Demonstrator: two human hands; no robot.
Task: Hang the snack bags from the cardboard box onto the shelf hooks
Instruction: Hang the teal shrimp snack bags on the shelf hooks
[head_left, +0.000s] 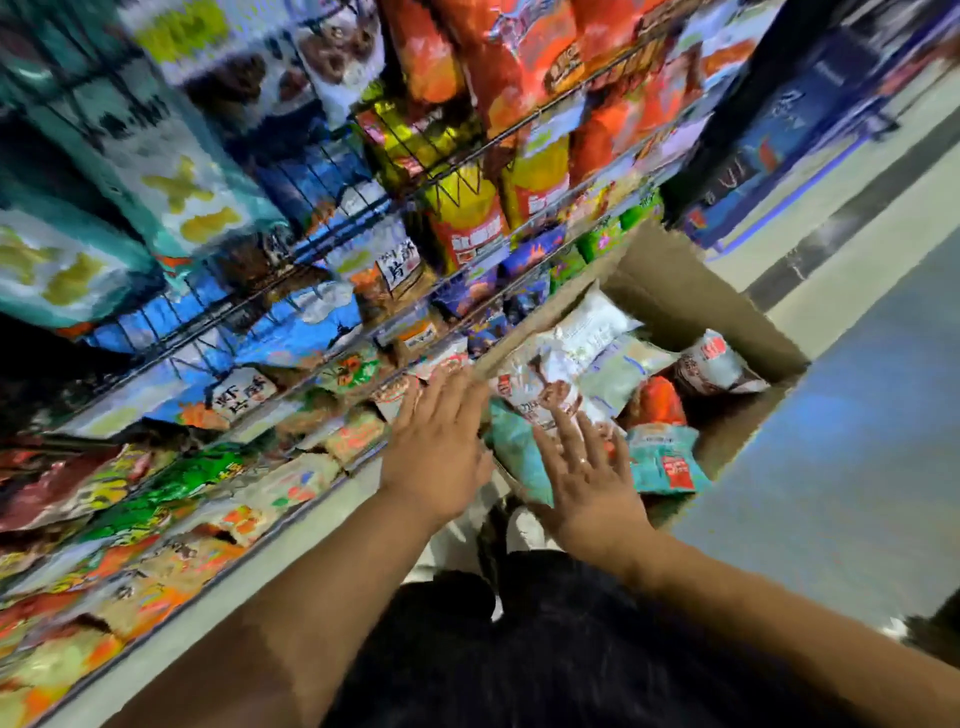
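An open cardboard box (691, 291) stands on the floor at the foot of the shelves, holding several snack bags: white ones (592, 332), a red one (662, 402) and teal ones (665, 460). My left hand (439, 441) reaches out with straight fingers over the box's near left edge, holding nothing. My right hand (589, 478) is spread flat above a teal bag (517, 452) at the near side of the box, fingers extended. The whole view is motion-blurred.
A wire shelf rack (363, 270) full of hanging and stacked snack bags fills the left and top. Grey floor lies to the right of the box. A blue display stand (769, 140) is at the upper right. My dark clothing fills the bottom.
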